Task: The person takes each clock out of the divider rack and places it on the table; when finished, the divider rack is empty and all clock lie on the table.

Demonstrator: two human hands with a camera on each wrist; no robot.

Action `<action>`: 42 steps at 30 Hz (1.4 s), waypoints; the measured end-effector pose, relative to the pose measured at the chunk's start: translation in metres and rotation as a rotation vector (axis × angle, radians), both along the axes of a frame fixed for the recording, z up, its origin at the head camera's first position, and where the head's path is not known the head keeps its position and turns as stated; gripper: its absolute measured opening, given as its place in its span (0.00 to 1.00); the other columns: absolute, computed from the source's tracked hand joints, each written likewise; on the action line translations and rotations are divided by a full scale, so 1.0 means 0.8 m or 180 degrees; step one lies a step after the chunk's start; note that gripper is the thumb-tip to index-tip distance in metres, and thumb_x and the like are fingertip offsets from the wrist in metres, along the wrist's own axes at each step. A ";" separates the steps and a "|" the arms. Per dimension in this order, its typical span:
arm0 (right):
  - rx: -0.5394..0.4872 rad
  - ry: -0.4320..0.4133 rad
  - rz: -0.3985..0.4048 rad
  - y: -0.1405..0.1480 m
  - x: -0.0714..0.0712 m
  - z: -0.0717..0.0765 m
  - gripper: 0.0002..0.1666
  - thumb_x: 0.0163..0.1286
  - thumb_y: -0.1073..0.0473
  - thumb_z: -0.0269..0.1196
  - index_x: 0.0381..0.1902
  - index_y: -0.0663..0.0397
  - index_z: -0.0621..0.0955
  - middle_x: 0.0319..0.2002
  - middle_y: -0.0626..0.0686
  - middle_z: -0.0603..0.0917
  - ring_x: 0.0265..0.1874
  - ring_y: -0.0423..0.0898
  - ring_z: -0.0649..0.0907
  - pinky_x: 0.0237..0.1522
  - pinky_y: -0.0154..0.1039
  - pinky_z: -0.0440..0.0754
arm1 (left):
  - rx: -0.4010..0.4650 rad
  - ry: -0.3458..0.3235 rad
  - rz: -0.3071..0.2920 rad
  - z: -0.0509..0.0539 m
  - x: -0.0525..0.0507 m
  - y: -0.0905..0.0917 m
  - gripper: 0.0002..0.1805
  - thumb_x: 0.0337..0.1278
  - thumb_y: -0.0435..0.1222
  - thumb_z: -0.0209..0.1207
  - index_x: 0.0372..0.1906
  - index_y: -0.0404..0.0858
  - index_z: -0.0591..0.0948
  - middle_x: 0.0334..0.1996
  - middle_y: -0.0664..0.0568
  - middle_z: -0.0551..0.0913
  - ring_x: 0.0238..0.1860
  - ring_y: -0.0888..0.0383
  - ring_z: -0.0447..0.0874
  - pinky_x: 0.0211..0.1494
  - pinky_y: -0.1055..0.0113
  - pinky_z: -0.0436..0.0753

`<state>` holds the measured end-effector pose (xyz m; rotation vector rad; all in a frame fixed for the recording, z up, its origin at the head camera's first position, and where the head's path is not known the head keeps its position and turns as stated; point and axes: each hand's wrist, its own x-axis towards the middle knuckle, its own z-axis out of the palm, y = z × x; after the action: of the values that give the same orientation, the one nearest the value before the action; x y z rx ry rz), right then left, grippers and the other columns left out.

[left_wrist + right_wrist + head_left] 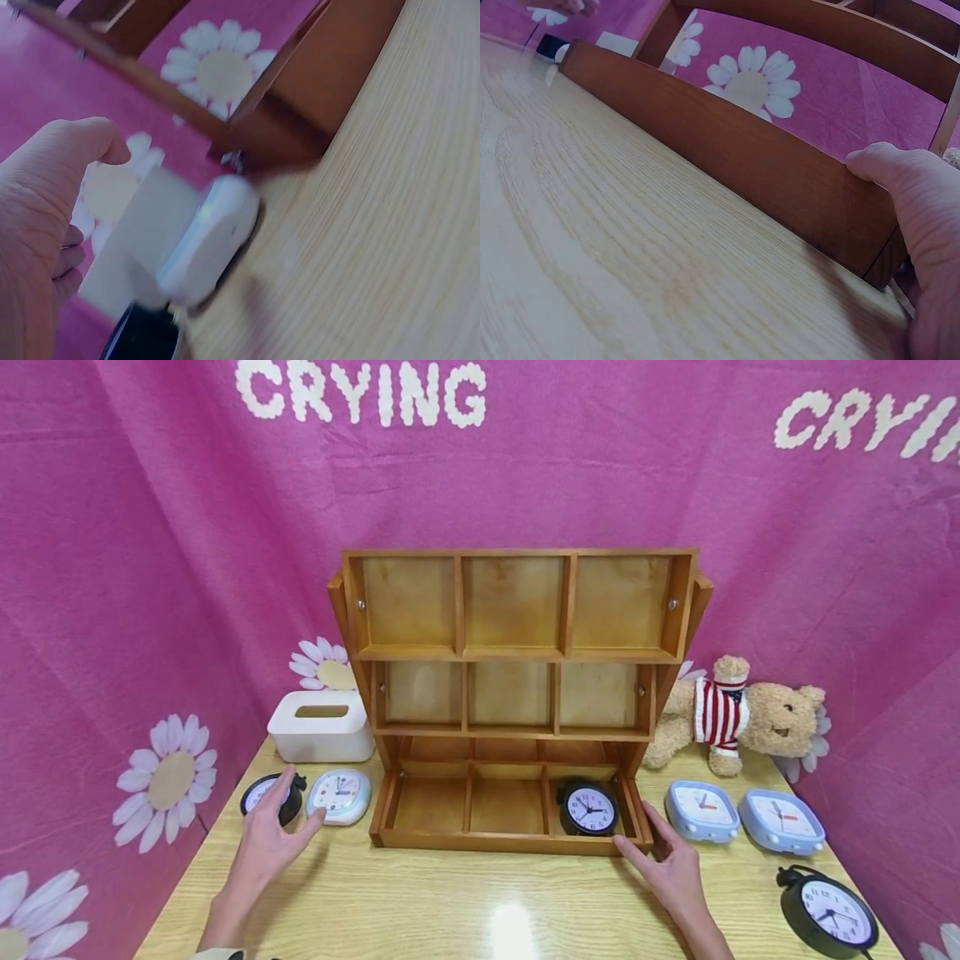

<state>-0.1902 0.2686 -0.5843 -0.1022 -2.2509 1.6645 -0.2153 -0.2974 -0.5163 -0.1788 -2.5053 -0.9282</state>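
A wooden display shelf (517, 747) with three tiers of compartments stands at the middle of the table. One black round alarm clock (588, 810) sits in its bottom right compartment. My right hand (670, 866) grips the shelf's lower right front corner, its thumb on the front board and its fingers along the side. Over at the left, my left hand (268, 843) is held above the table with fingers extended and nothing in its grasp. It is nearest to another black alarm clock (258, 789), which it partly hides, and a white and light-blue clock (339, 795).
Behind the left clocks stands a white tissue box (321, 731). Right of the shelf are two light-blue clocks (701, 810), a black alarm clock (828, 912) and a teddy bear (780, 718) lying on its side. A pink cloth (517, 485) hangs around the table.
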 end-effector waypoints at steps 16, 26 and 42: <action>0.0103 -0.0006 0.0014 0.000 0.006 -0.002 0.45 0.62 0.64 0.77 0.74 0.67 0.71 0.67 0.70 0.76 0.54 0.27 0.79 0.54 0.17 0.75 | 0.0037 0.0136 -0.0677 -0.017 0.010 0.116 0.42 0.51 0.37 0.77 0.72 0.30 0.74 0.67 0.36 0.79 0.67 0.38 0.78 0.73 0.62 0.71; 0.0125 -0.0024 0.0015 0.002 0.006 -0.001 0.45 0.63 0.64 0.77 0.75 0.65 0.71 0.68 0.69 0.76 0.55 0.26 0.77 0.54 0.16 0.74 | 0.0215 -0.0271 -0.1123 -0.014 0.010 0.185 0.40 0.59 0.43 0.74 0.75 0.39 0.73 0.70 0.42 0.78 0.70 0.41 0.76 0.70 0.43 0.77; 0.0028 0.0052 0.0046 0.000 0.000 -0.001 0.45 0.62 0.66 0.77 0.74 0.66 0.71 0.68 0.69 0.76 0.56 0.26 0.78 0.56 0.18 0.75 | -0.0116 -0.0508 -0.1845 0.005 -0.013 0.307 0.37 0.68 0.47 0.66 0.77 0.39 0.71 0.72 0.46 0.76 0.72 0.47 0.74 0.72 0.48 0.77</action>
<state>-0.1905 0.2685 -0.5852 -0.0701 -2.2518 1.6568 -0.2261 -0.0517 -0.5124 -0.9120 -2.6644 -1.1463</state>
